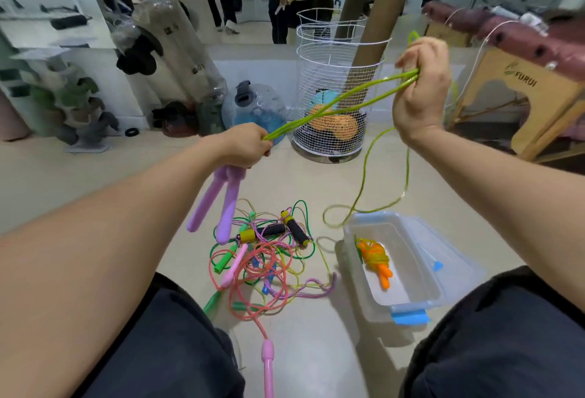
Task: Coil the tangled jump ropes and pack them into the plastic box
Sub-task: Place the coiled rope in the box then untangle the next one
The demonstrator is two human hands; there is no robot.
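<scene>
My left hand (245,144) grips a green jump rope (335,104) together with its two purple handles (221,204), which hang down. My right hand (422,90) is raised and closed on the far end of the same rope's loops, which are stretched taut between both hands. The rope's loose tail (367,176) drops from my right hand to the floor. A tangled pile of ropes (262,258) lies on the floor between my knees. To its right, the open clear plastic box (421,271) holds one coiled orange rope (375,256).
A white wire basket (329,87) with cardboard tubes and balls stands ahead. A wooden table (538,90) is at the right. A pink-handled rope (268,363) trails toward me. A mirror at the back reflects people. Bagged items lean on the left wall.
</scene>
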